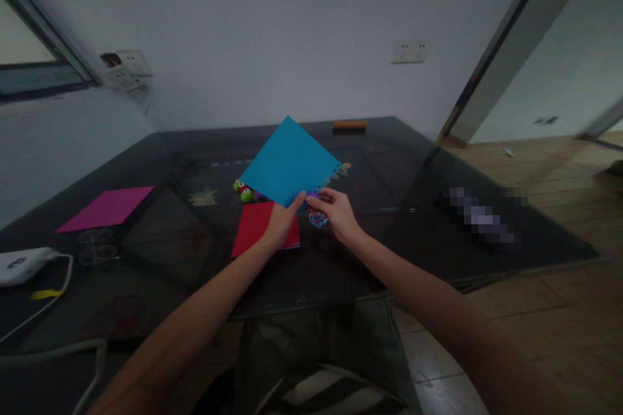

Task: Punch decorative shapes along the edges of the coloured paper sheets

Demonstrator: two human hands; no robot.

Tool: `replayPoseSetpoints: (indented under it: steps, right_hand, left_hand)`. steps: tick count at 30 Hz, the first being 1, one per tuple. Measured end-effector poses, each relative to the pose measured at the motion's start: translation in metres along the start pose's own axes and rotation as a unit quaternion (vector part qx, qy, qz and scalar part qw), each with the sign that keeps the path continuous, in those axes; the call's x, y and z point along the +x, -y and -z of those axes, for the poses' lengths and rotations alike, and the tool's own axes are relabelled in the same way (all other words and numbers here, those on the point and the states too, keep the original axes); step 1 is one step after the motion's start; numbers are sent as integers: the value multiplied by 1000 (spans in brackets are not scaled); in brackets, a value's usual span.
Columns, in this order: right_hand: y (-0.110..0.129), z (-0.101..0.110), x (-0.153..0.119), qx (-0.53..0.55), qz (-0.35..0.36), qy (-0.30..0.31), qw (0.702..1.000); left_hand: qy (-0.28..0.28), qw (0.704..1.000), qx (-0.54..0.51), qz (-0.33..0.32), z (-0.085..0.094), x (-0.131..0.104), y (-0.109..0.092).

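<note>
A blue sheet of paper is held up at an angle over the table, with a row of small holes along its right lower edge. My left hand pinches its bottom corner. Beside it, my right hand is closed on a small purple object at the same edge. Below the hands lies a little pile of blue and red bits. A red sheet rests on the table, partly behind my left hand. Small green and red figures sit left of the blue sheet.
The dark glossy table reaches the wall. A magenta sheet lies at the left, near a white device with a cable. An orange-brown bar is at the back; a blurred-out item lies at the right.
</note>
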State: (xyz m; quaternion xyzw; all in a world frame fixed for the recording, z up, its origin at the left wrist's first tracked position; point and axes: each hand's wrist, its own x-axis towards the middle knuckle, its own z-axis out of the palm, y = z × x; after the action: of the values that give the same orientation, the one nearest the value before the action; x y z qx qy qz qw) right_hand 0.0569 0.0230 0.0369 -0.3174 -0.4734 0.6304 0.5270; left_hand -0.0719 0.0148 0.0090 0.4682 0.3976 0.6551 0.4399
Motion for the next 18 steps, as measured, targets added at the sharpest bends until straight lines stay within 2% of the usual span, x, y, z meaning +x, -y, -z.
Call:
replayPoseSetpoints:
  steps: [6, 12, 18]
  right_hand:
    - [-1, 1, 0, -8, 7, 3, 1000]
    - [-3, 2, 1, -33, 15, 0, 999]
    - [-4, 3, 1, -23, 20, 6, 1000]
  left_hand:
    - [11, 999, 35, -17, -5, -4, -10]
    - [1, 1000, 8, 4, -11, -5, -16]
    - [17, 1000, -17, 14, -10, -4, -14]
